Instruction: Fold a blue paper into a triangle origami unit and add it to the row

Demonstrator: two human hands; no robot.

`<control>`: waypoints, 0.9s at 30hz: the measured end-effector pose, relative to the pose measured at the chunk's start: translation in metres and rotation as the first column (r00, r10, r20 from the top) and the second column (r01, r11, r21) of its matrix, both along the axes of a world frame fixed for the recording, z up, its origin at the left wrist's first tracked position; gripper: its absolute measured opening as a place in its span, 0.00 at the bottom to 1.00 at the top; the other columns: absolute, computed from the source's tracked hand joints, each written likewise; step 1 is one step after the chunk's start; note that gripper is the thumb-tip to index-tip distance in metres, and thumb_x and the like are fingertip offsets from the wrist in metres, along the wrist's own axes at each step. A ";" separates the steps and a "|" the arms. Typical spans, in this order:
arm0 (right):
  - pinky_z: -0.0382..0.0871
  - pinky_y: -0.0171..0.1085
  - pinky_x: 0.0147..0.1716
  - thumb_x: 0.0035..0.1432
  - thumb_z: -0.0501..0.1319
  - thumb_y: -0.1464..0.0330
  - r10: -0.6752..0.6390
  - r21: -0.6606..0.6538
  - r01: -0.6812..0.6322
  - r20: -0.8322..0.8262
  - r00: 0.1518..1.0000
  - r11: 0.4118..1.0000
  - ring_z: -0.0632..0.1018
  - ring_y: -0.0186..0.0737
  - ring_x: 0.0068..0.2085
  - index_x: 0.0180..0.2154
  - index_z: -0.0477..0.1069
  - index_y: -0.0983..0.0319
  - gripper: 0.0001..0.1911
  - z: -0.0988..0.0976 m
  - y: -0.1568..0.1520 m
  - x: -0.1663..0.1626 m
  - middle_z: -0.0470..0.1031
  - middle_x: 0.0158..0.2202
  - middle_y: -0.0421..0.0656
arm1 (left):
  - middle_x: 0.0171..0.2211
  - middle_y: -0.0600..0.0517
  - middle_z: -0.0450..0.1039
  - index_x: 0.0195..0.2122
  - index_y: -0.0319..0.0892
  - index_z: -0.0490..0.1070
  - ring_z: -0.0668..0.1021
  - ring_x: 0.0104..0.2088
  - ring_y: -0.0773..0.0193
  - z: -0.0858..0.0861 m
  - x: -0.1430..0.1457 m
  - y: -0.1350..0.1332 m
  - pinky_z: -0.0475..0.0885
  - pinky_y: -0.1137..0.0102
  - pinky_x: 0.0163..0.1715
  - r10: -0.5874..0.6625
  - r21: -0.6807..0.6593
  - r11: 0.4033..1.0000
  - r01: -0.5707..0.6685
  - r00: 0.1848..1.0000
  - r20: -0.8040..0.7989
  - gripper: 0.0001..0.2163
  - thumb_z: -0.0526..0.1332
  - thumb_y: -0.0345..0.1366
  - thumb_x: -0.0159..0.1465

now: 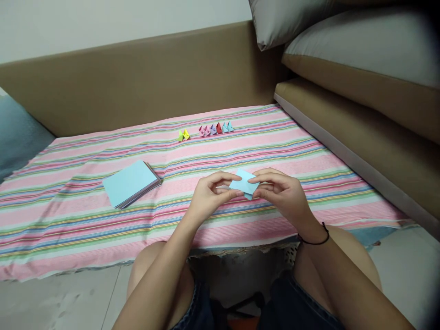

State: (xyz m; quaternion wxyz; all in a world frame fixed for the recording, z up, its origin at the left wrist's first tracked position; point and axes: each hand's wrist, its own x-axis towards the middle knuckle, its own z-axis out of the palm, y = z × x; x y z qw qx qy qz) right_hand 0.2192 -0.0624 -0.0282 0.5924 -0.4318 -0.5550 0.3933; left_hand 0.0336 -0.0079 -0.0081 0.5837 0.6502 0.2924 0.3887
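Observation:
A small piece of folded light-blue paper (pixel 244 184) is held between my two hands, above the front part of the striped cloth. My left hand (pixel 215 190) pinches its left side between thumb and fingers. On the right side, my right hand (pixel 283 189) grips it the same way, with a dark band round that wrist. A pointed flap shows below the paper's lower edge. To the left lies a stack of coloured paper (pixel 130 182) with a light-blue sheet on top.
Several small folded paper figures (pixel 213 129) in pink, purple, red and blue stand in a row farther back, with yellow ones (pixel 184 134) to their left. The striped cloth (pixel 85 220) covers the seat. Stacked cushions (pixel 360 105) border the right side, and a brown backrest (pixel 147 82) the rear.

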 end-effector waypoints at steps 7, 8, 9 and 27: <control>0.77 0.44 0.38 0.49 0.69 0.64 -0.045 0.009 0.045 0.009 0.999 0.999 0.79 0.44 0.36 0.37 0.77 0.58 0.11 0.000 -0.002 -0.001 0.78 0.37 0.44 | 0.34 0.49 0.75 0.30 0.40 0.79 0.77 0.37 0.61 0.004 -0.001 -0.001 0.76 0.70 0.34 0.043 0.079 0.996 -0.047 0.998 0.047 0.07 0.70 0.34 0.50; 0.77 0.44 0.38 0.49 0.68 0.65 -0.057 0.044 0.056 0.025 0.998 0.997 0.79 0.44 0.37 0.36 0.77 0.57 0.10 0.001 -0.002 -0.002 0.77 0.38 0.44 | 0.34 0.48 0.75 0.30 0.40 0.79 0.77 0.38 0.61 0.004 -0.001 -0.001 0.76 0.70 0.34 0.049 0.099 0.994 -0.053 0.998 0.042 0.06 0.70 0.34 0.50; 0.77 0.43 0.38 0.50 0.68 0.65 -0.070 0.078 0.066 0.045 0.997 0.995 0.78 0.43 0.38 0.36 0.77 0.57 0.09 0.002 -0.002 -0.002 0.77 0.39 0.43 | 0.34 0.48 0.75 0.30 0.41 0.79 0.77 0.38 0.60 0.003 -0.002 -0.001 0.76 0.71 0.34 0.053 0.121 0.991 -0.057 0.998 0.035 0.06 0.70 0.34 0.51; 0.76 0.36 0.30 0.51 0.67 0.70 -0.198 0.156 0.200 -0.030 0.980 0.967 0.78 0.38 0.33 0.30 0.75 0.59 0.02 0.000 -0.002 -0.010 0.76 0.30 0.41 | 0.43 0.48 0.77 0.41 0.44 0.78 0.79 0.40 0.60 0.000 0.005 -0.008 0.79 0.68 0.38 0.160 0.134 0.976 -0.173 0.982 0.102 0.16 0.71 0.33 0.49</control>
